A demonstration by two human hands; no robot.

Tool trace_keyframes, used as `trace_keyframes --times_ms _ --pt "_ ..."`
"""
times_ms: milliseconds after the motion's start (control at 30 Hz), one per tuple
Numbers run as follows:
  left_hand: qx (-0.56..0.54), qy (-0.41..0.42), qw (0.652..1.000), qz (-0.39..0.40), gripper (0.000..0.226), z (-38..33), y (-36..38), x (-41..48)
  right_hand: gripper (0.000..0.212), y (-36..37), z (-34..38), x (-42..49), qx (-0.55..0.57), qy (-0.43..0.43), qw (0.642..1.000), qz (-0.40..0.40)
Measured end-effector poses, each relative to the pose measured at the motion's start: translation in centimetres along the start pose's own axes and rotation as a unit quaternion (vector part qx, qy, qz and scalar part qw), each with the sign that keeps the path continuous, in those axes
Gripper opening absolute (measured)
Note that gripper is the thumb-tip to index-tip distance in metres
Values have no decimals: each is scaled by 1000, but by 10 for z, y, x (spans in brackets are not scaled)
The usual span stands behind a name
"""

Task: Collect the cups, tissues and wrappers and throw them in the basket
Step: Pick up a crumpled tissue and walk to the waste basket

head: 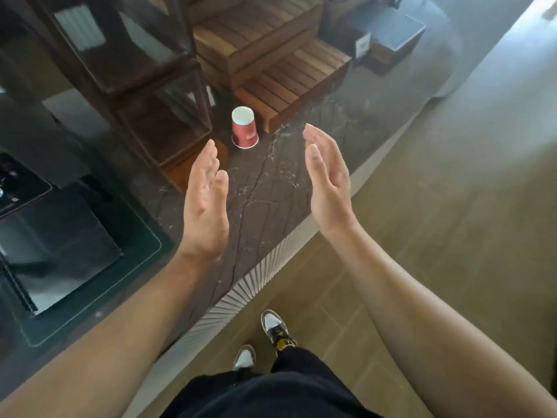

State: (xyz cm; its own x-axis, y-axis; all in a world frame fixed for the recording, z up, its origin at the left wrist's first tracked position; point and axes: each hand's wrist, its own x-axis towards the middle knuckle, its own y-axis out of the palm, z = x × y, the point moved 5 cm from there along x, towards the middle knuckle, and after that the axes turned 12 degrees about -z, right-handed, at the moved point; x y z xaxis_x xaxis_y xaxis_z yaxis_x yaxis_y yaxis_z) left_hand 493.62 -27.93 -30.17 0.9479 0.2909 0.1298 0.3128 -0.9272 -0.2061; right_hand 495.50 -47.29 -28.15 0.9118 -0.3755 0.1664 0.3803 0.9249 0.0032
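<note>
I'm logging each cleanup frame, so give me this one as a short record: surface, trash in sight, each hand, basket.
surface: dark marble counter
cup: one red paper cup, upside down on the counter, untouched
near cup: wooden stepped stand, glass case
left hand: open, empty, above the counter
right hand: open, empty, palm facing the left hand
tissues, wrappers: none visible
basket: not in view

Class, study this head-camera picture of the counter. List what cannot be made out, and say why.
1. Basket: nowhere in the head view, beyond its edges.
2. Cup: upside down, so its own wall hides the inside; its print is too small to read.
3. Glass case: contents lost to reflections and blur.
4. Card: too small and blurred to read.
</note>
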Motion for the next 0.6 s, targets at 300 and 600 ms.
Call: trace_keyframes --times_ms 300,600 --pt "-58 43 983 170 47 -35 46 -94 56 -113 30 -111 16 -23 983 -183" --pt "-157 100 904 384 56 -91 127 -235 51 -264 73 -256 -35 -47 910 -411"
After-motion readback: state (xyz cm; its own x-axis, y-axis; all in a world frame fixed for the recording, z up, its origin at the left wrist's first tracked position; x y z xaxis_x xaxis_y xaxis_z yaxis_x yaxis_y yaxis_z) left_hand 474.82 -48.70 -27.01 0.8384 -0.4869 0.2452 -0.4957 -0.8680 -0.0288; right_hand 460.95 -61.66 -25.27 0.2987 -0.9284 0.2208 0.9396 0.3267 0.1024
